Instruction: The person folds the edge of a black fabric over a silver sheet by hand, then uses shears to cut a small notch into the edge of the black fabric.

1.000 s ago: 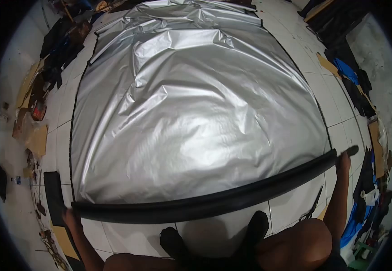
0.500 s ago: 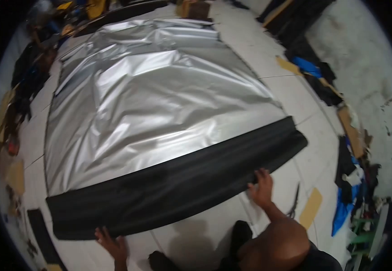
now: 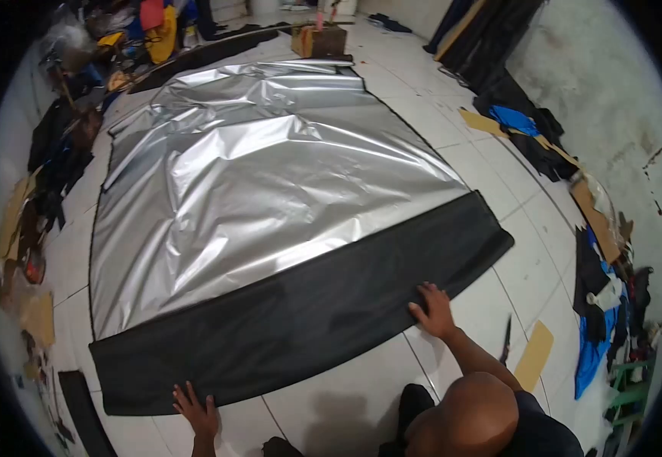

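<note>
A large silver sheet (image 3: pixel 270 183) lies wrinkled on the tiled floor, its near end folded over as a wide black band (image 3: pixel 293 320). My left hand (image 3: pixel 197 411) rests at the band's near edge, toward its left end, with the fingers spread. Farther right, my right hand (image 3: pixel 434 308) lies on the same edge, fingers apart and palm down. Neither hand grips anything. The band lies flat under both hands, and its right end sticks out past the silver part.
A wooden block (image 3: pixel 319 41) stands beyond the sheet's far edge. A tan piece (image 3: pixel 534 356) and a dark thin tool (image 3: pixel 507 339) lie to the right. Scraps and a blue cloth (image 3: pixel 594 354) line the right wall; clutter runs along the left. A black strip (image 3: pixel 86 411) is at lower left.
The view has tilted up a little, showing more of the far floor. Both hands now lie flatter on the black band's near edge, which looks smoother.
</note>
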`<state>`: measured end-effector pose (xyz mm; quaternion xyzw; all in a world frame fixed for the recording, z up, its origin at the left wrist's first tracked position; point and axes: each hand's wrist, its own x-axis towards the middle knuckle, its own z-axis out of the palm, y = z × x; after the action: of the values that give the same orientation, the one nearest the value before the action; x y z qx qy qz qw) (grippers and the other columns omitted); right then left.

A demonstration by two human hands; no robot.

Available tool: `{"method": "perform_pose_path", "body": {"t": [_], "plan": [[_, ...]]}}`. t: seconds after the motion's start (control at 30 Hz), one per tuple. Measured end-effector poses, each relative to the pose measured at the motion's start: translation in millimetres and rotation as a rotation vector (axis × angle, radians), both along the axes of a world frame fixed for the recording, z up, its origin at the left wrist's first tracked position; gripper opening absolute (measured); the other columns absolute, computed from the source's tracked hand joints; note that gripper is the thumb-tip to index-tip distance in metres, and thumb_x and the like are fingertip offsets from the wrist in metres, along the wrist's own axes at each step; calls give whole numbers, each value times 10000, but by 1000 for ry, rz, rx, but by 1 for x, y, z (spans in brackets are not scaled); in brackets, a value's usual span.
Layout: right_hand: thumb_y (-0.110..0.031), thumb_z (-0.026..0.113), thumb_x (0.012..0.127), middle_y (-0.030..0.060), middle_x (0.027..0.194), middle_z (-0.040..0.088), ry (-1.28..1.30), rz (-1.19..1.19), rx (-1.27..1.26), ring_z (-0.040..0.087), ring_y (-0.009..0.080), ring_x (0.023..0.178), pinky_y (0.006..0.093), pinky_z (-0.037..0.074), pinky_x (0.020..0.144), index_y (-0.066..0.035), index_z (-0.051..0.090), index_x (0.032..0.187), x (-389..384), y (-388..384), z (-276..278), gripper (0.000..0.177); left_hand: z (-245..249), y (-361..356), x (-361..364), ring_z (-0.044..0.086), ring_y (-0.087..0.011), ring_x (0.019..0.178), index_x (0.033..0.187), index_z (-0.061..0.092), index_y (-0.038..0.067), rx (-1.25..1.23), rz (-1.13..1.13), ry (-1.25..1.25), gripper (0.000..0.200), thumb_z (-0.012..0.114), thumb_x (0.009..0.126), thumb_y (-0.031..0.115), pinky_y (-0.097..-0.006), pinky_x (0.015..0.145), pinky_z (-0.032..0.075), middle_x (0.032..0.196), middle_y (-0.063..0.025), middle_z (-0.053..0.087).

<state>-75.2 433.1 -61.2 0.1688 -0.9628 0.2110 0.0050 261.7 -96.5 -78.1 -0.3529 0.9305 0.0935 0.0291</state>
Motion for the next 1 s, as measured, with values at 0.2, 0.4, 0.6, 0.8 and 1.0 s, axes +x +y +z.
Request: {"method": "perform_pose_path", "body": {"t": [0.2,0.4,0.6,0.8,1.0], "plan": [[-386,591,837,179,1053,633,-175,-567,5,604,332,992,416,446,853,-54,557,1085,20,75,-57,416,-56,-70,75,449,-347,1120,1298,370,-58,210,682,507,612,582,878,333,-423,958,349,1219,-234,460],[-398,582,869,39,499,455,-509,-928,-1044,398,129,355,272,306,322,-54,554,707,-37,83,-75,381,-17,-102,50,517,-188,484,869,525,-50,960,1248,1114,249,534,906,196,-287,393,429,681,-97,542],[-338,576,857,104,1215,545,-711,-606,-1394,517,247,1105,374,424,891,-1,491,1264,-41,127,-91,535,-52,-111,82,551,-197,564,969,531,-33,1259,1177,1311,181,516,882,124,-301,450,468,791,-115,577],[-374,513,893,116,1270,512,-622,-650,-1381,505,283,1143,434,410,976,-60,463,1295,-17,204,-102,512,-20,-53,123,601,-262,923,1130,499,-8,1174,1189,1573,325,527,827,104,-406,755,531,1052,-128,594],[-376,521,892,140,1301,475,-389,-995,-245,489,318,1159,439,407,977,-51,446,1301,-23,180,-52,528,-53,-131,211,596,-318,954,1138,500,-47,812,1345,1506,343,535,843,124,-422,832,508,1067,-175,591]]}}
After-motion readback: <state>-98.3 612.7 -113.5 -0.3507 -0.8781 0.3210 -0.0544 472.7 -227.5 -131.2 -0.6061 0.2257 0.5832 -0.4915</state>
